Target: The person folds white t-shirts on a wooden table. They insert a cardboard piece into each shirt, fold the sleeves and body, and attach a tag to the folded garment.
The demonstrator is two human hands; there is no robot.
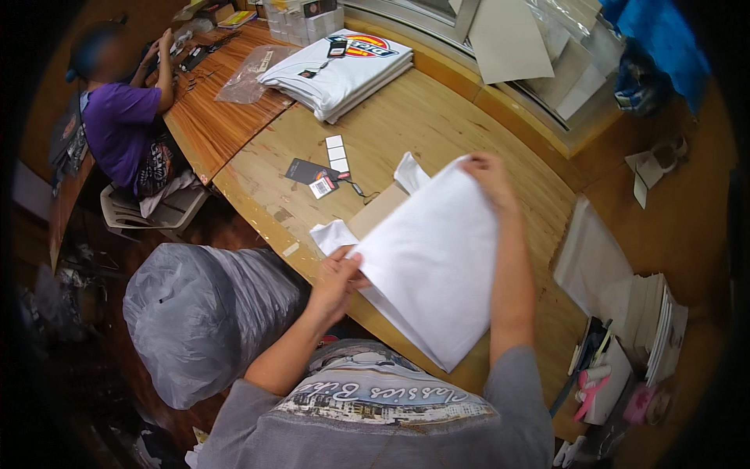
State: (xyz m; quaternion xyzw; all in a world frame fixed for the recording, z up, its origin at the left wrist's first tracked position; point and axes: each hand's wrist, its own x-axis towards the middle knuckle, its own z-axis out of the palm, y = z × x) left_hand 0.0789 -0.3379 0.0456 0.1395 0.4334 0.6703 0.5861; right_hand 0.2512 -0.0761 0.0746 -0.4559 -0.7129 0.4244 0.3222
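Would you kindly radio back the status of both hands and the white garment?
Left hand and right hand, each gripping white garment. Tan board partly covered by it. Dark hang tag beyond, on wooden table.

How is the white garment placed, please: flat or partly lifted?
Partly lifted: left hand and right hand hold up the white garment; narrow ends flank the tan board.

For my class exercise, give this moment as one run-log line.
left hand: pinching white garment | right hand: gripping its far corner | beige board: partly covered | black tag: on table
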